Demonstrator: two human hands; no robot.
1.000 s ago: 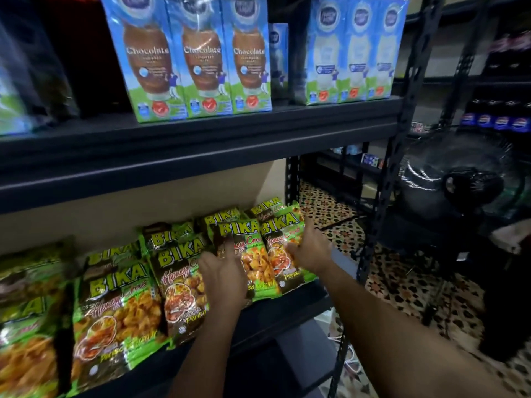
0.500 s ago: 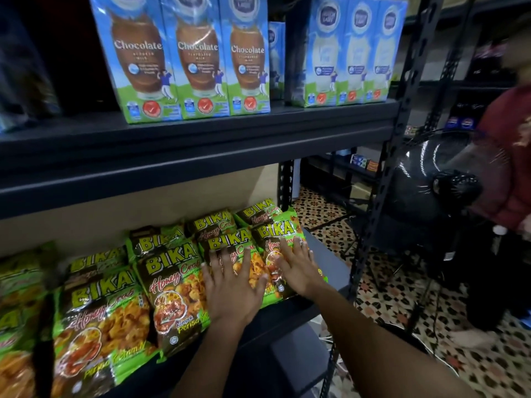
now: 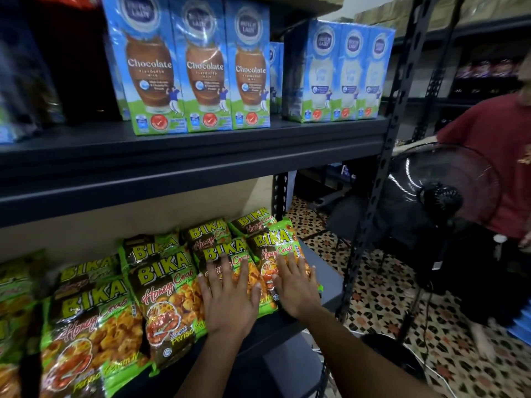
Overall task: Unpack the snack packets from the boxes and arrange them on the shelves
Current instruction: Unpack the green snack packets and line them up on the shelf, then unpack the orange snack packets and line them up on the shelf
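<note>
Two hands: our left hand (image 3: pixel 228 303) and right hand (image 3: pixel 297 288) both lie flat, palms down, on the snack packets (image 3: pixel 169 297) at the right end of the lower shelf (image 3: pixel 330 277).
Left fingers: we see the fingers (image 3: pixel 214 272) straight and spread wide, pressing on the second packet from the right (image 3: pixel 224 254); they grip nothing.
Right fingers: straight and spread too, resting on the rightmost packet (image 3: pixel 275 242), whose printed top shows above our fingertips.
Packet position: both packets lie under our palms, leaning back in the front row; their lower edges are hidden by our hands.
Packet rows: more of the same green packets stand in overlapping rows running left along the shelf.
Upper shelf: we see chocolate milk cartons (image 3: pixel 198 67) beside plain milk cartons (image 3: pixel 342 73).
Right side: a black fan (image 3: pixel 439 193) stands on the patterned floor (image 3: pixel 382 305), just before a person in a red shirt (image 3: pixel 500 156).
</note>
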